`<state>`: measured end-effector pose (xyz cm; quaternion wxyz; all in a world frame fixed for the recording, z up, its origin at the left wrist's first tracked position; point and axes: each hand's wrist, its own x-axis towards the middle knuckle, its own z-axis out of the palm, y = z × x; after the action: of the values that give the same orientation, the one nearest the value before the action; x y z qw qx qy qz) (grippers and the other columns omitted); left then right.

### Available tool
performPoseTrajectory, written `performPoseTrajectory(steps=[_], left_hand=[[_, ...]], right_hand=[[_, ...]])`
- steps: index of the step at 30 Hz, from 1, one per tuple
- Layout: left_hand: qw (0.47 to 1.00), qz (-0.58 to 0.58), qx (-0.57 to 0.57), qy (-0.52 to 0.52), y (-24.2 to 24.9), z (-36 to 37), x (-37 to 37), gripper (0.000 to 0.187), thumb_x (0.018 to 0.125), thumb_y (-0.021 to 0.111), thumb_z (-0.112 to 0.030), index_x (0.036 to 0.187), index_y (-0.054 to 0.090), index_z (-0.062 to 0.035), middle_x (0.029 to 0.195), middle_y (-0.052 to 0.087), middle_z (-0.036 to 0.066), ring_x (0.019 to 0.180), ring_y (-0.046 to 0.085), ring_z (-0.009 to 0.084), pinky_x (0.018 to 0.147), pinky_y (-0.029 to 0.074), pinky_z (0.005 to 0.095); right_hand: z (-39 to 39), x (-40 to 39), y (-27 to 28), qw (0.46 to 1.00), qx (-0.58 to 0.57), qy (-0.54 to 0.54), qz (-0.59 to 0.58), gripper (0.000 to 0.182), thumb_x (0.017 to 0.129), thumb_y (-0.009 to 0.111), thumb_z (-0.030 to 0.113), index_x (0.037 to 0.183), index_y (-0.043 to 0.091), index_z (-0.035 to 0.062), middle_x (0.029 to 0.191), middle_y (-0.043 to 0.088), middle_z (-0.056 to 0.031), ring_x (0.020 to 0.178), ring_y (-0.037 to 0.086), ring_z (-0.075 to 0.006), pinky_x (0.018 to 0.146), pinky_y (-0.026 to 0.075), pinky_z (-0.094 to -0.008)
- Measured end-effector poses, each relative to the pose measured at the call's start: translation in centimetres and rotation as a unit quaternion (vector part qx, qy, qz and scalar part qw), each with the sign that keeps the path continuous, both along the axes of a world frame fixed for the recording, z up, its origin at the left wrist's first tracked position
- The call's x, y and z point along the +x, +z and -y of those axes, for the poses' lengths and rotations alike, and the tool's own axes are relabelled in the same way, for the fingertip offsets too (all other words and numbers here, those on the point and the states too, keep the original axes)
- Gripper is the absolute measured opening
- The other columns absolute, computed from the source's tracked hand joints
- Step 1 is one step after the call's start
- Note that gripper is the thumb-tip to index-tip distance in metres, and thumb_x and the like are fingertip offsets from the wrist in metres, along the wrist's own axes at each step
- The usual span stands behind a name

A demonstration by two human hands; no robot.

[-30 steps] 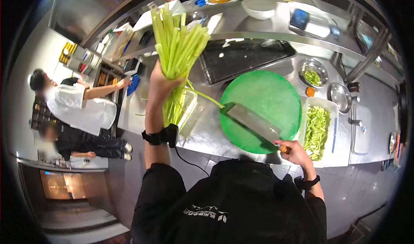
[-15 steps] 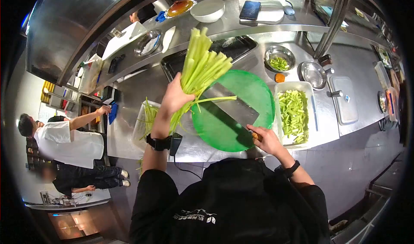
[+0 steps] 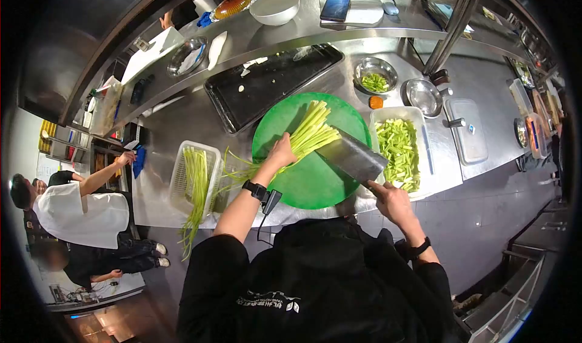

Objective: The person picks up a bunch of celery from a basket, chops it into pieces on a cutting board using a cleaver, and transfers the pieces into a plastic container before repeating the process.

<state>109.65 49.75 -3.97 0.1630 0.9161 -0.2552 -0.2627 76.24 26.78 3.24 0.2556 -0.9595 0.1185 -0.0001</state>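
On the round green cutting board lies a bunch of celery stalks, its cut ends pointing up and right. My left hand is closed around the bunch at the board's left part, thin ends trailing out to the left. In my right hand is the handle of a cleaver. Its broad blade slants over the right side of the board, the far end right at the celery's cut ends. Just right of the board stands a white tub full of chopped celery.
Left of the board is a white basket with more stalks hanging over its edge. A black tray sits behind the board. Steel bowls stand at the back right. A raised shelf spans the back. Two people stand at left.
My left hand has lowered the raised celery bunch onto the board, its cut ends swinging right. The cleaver has moved right, its blade now beside the stalk ends.
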Motion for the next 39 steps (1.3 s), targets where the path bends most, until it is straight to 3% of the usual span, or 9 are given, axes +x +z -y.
performPoseTrajectory(steps=[3,6,10,12,18,22,25,33,39], left_hand=[[0.999,0.035,0.019,0.009,0.0,0.1,-1.0,0.086,0.06,0.093,-0.021,0.126,0.043,0.0017,0.135,0.052,0.029,0.127,0.051,0.0444,0.105,0.046,0.0504],[0.996,0.088,0.025,-0.012,0.4,-0.3,-1.8,0.106,0.056,0.097,-0.027,0.139,0.037,0.0007,0.145,0.041,0.029,0.132,0.043,0.0445,0.11,0.041,0.0509],[0.993,0.12,0.007,0.0,1.7,0.1,-2.9,0.127,0.053,0.099,-0.032,0.152,0.026,-0.0006,0.149,0.037,0.027,0.134,0.041,0.0441,0.111,0.039,0.0511],[0.992,0.12,-0.033,-0.011,2.0,0.5,-3.4,0.135,0.055,0.098,-0.034,0.158,0.017,-0.0021,0.149,0.039,0.024,0.135,0.041,0.0424,0.111,0.038,0.0527],[0.989,0.122,-0.018,-0.082,1.4,0.3,-4.1,0.119,0.063,0.095,-0.025,0.156,0.024,-0.0038,0.146,0.047,0.017,0.136,0.044,0.037,0.114,0.037,0.0549],[0.984,0.134,-0.03,-0.111,1.4,-0.5,-4.7,0.122,0.059,0.096,-0.031,0.156,0.026,-0.0063,0.146,0.046,0.02,0.139,0.039,0.0386,0.117,0.029,0.0601],[0.974,0.191,-0.035,-0.114,1.6,-0.5,-4.8,0.129,0.055,0.097,-0.041,0.157,0.026,-0.0048,0.146,0.045,0.023,0.142,0.035,0.0411,0.12,0.017,0.0655],[0.971,0.221,-0.035,-0.089,1.4,-0.8,-4.6,0.136,0.055,0.095,-0.049,0.155,0.021,0.0046,0.151,0.036,0.034,0.146,0.025,0.0511,0.121,0.008,0.0651],[0.977,0.196,-0.019,-0.079,1.3,0.0,-4.8,0.139,0.055,0.094,-0.053,0.156,0.018,0.0048,0.149,0.037,0.035,0.144,0.029,0.0493,0.121,0.009,0.0638]], right_hand=[[2.4,-1.6,2.6,0.999,0.032,0.013,-0.038,0.054,0.077,0.064,0.006,0.129,0.067,0.0191,0.09,0.069,-0.0174,0.079,0.068,-0.0384,0.071,0.056,-0.0464],[5.0,-2.9,6.8,0.979,0.192,-0.018,-0.059,0.054,0.073,0.066,-0.004,0.127,0.065,0.0052,0.095,0.074,-0.0113,0.082,0.071,-0.0213,0.079,0.056,-0.0359],[6.5,-3.1,8.6,0.923,0.336,-0.13,-0.133,0.062,0.079,0.067,-0.003,0.139,0.052,0.0042,0.081,0.063,-0.0037,0.07,0.06,-0.0107,0.063,0.05,-0.0282],[5.7,-2.3,6.7,0.849,0.493,-0.177,-0.075,0.068,0.081,0.066,-0.003,0.145,0.044,0.0065,0.078,0.059,-0.0013,0.062,0.055,-0.0087,0.054,0.045,-0.0257],[2.2,5.1,0.8,0.89,0.396,-0.225,-0.03,0.054,0.085,0.062,0.006,0.138,0.051,0.0016,0.062,0.053,-0.001,0.046,0.05,-0.0114,0.042,0.039,-0.0288],[2.2,7.5,-0.5,0.936,0.276,-0.214,-0.035,0.054,0.082,0.065,0.01,0.135,0.057,0.0035,0.065,0.061,-0.0092,0.049,0.061,-0.0186,0.049,0.049,-0.0342],[2.0,8.7,-1.8,0.978,0.168,-0.127,-0.004,0.055,0.078,0.067,0.01,0.132,0.059,0.0059,0.074,0.066,-0.0214,0.062,0.068,-0.0338,0.064,0.055,-0.0414],[0.7,8.9,-0.1,0.954,0.26,-0.143,-0.052,0.054,0.077,0.067,0.009,0.13,0.059,0.0051,0.072,0.063,-0.0198,0.066,0.065,-0.0363,0.067,0.053,-0.0424],[-1.4,8.4,-2.1,0.991,0.129,-0.02,0.006,0.053,0.077,0.066,0.007,0.13,0.059,0.0089,0.078,0.065,-0.0222,0.073,0.067,-0.0414,0.071,0.054,-0.047]])
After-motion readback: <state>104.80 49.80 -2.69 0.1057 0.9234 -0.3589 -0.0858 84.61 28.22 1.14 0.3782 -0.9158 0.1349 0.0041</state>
